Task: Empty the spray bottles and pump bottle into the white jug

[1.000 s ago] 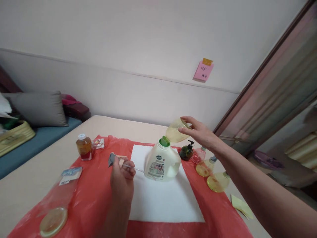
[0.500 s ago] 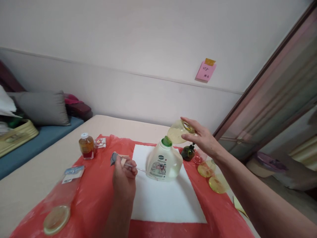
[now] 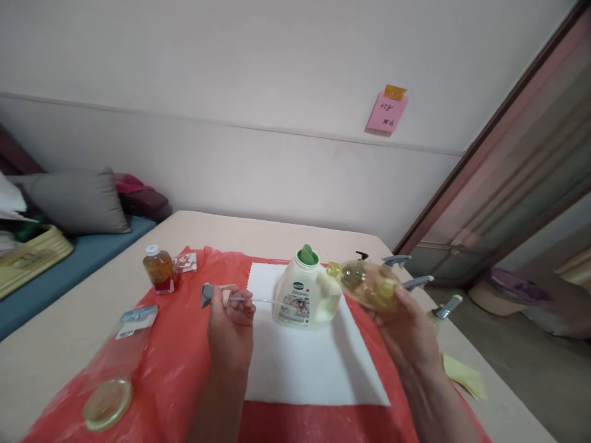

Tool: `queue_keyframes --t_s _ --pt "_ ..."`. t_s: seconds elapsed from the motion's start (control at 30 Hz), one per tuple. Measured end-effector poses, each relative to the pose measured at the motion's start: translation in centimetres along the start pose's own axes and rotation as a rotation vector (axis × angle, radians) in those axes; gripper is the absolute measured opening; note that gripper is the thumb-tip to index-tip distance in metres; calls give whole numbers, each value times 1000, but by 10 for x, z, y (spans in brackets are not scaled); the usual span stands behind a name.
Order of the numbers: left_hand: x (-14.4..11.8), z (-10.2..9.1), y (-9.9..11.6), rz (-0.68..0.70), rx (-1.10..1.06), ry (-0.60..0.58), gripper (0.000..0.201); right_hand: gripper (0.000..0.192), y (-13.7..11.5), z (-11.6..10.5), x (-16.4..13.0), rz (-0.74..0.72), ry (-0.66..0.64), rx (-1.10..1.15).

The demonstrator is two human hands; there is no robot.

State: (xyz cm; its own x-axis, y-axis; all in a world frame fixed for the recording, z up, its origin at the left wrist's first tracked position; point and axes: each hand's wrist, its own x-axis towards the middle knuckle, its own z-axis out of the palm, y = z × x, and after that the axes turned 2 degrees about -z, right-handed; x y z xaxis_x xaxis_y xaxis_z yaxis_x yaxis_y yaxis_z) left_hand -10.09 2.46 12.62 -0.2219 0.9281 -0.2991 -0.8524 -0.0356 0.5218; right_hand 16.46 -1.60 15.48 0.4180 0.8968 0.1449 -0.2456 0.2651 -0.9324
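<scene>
My right hand grips a small yellow bottle, tilted beside the white jug; my left hand pinches its spray pump, next needing its tube threaded into the neck.

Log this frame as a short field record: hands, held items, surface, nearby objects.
left hand: shut on a grey spray head, its thin dip tube pointing right toward the jug
right hand: holds a clear yellowish bottle tilted on its side, open neck toward the jug
centre: white detergent jug, green spout, upright on a white cloth
surface: red plastic sheet over a beige table
left side: small amber bottle, upright; clear bottle lying down
right side: other spray heads, partly hidden behind the right hand
</scene>
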Motion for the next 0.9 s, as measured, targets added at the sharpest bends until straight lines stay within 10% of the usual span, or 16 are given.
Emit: queue_keyframes --t_s 0.23,0.9 --pt "-1 2 -7 -22 -15 -13 38 42 64 -20 -46 278 69 324" --pt "-9 4 -36 -14 152 -80 36 52 77 -21 -57 319 -8 346"
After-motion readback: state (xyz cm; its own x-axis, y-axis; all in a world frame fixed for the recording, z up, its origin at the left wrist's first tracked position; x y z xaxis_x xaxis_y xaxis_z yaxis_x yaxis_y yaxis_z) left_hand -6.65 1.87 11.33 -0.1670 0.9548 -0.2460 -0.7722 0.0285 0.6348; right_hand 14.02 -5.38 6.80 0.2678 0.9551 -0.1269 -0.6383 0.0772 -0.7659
